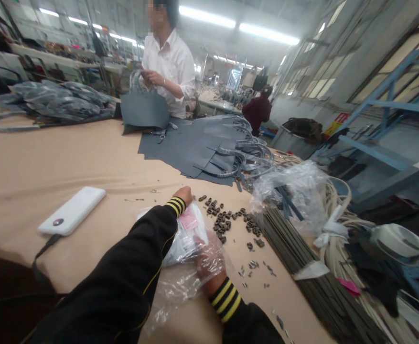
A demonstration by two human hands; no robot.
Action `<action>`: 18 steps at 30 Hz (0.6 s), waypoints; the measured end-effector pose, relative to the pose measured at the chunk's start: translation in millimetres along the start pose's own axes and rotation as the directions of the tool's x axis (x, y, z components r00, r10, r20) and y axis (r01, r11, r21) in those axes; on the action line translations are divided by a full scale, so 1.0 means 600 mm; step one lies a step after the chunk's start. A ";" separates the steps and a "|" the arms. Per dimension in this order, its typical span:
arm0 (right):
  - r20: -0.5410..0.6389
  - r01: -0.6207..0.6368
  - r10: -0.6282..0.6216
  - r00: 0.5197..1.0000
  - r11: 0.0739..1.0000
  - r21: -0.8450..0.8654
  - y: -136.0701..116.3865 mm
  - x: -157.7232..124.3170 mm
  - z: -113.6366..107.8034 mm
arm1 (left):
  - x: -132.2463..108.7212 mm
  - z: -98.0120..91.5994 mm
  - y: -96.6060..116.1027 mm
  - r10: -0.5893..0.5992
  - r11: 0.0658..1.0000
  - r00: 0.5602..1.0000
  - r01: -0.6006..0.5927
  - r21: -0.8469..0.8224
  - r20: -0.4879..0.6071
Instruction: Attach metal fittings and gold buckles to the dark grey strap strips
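Note:
My left hand (185,194) rests on the tan table (51,167), fingers curled, beside a clear plastic bag (184,239) with a pink label. My right hand (209,258) lies under or inside the crinkled plastic of that bag, fingers bent on the film. Just right of both hands is a scatter of several small dark metal fittings (230,222). Whether the left fingers pinch a fitting is hidden.
A white power bank (72,210) with a strap lies to the left. Grey leather pieces and straps (202,145) cover the table's far side, where a person in a white shirt (168,67) handles a grey bag (145,109). Dark strips (302,258) and cord bundles lie right.

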State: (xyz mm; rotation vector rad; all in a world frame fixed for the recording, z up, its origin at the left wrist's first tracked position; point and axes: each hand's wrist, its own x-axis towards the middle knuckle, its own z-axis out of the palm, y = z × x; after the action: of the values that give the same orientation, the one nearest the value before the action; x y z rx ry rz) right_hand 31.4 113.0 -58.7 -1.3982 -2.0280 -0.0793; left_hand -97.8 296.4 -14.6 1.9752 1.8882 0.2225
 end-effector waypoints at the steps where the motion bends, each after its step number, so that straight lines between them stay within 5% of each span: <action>1: -0.004 0.006 -0.007 1.000 1.000 -0.005 -0.005 -0.007 -0.010 | -0.002 0.001 0.001 -0.004 1.000 1.000 0.004 0.001 -0.006; 12: 0.094 -0.066 0.063 0.994 0.997 0.028 -0.012 -0.115 -0.135 | -0.029 -0.017 0.015 -0.006 1.000 0.996 0.007 0.009 -0.085; 18: 0.193 -0.100 0.098 0.976 0.995 0.002 -0.012 -0.127 -0.144 | -0.111 -0.050 0.044 0.077 0.997 0.975 -0.068 0.048 -0.208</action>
State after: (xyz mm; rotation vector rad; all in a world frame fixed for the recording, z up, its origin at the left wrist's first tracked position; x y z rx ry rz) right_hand 82.7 13.0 -30.9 -1.5485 -2.1064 0.1157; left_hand -90.2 235.7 33.2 2.1224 1.9626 0.4323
